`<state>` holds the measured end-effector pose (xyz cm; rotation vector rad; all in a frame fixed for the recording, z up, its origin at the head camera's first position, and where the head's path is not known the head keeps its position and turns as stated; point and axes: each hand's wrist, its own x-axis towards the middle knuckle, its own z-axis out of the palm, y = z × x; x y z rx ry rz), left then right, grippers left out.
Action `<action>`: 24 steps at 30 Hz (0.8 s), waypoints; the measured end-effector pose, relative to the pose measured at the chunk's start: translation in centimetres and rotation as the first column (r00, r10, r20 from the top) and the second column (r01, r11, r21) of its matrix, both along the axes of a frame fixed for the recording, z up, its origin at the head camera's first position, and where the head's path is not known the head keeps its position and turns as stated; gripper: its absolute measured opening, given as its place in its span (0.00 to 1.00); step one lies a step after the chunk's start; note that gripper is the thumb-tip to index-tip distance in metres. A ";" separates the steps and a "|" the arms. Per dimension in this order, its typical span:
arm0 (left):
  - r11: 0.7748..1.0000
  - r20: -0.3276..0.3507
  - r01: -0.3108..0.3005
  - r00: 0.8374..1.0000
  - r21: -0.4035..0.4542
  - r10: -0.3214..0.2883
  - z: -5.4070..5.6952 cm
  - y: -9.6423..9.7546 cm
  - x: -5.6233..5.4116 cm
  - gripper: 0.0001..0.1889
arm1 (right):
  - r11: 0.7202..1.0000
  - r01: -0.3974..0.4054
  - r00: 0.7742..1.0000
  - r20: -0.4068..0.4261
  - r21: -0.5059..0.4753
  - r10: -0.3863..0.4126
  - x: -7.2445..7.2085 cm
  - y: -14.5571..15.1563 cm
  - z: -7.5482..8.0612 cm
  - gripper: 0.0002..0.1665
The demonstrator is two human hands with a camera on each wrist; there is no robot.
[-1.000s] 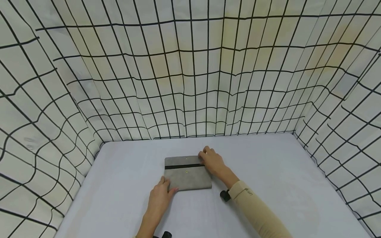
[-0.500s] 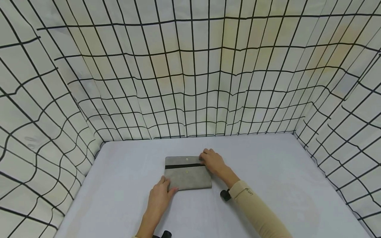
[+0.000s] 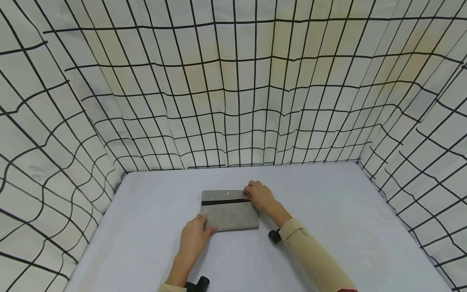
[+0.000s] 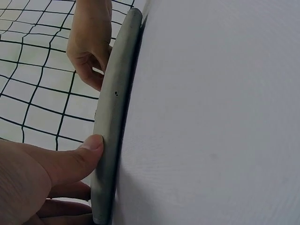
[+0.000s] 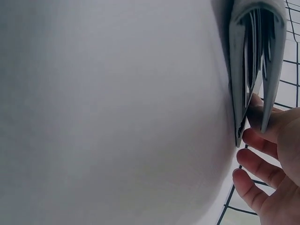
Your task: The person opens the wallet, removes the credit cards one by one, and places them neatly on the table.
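A flat grey wallet [image 3: 232, 219] lies on the white table, with a black strip across it and two small metal snaps. My left hand [image 3: 193, 235] grips its near left corner, thumb on the near edge and fingers along the left side. At the far right corner, my right hand [image 3: 260, 198] holds the cover's edge with bent fingers. The right wrist view shows the wallet [image 5: 238, 79] end-on, several thin layers inside a folded cover; a digit of the right hand [image 5: 290, 145] sits in the gap under the upper flap. The left wrist view shows its rounded spine [image 4: 112, 108].
White cloth covers the table [image 3: 321, 211]. White walls [image 3: 175, 81] with a black grid of lines stand at the back and both sides. Dark wrist cameras [image 3: 274, 236] are strapped to both forearms.
Both hands keep their places on the wallet. The head view has shifted very slightly; nothing else visibly moves.
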<state>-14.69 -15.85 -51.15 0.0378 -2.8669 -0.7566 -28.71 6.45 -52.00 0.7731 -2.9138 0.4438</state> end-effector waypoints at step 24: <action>0.998 -0.054 -0.055 0.997 0.026 0.057 0.4 -0.7 -3.5 0.23 | 0.999 0.014 0.997 0.070 -0.036 -0.012 -0.2 0.1 0.4 0.10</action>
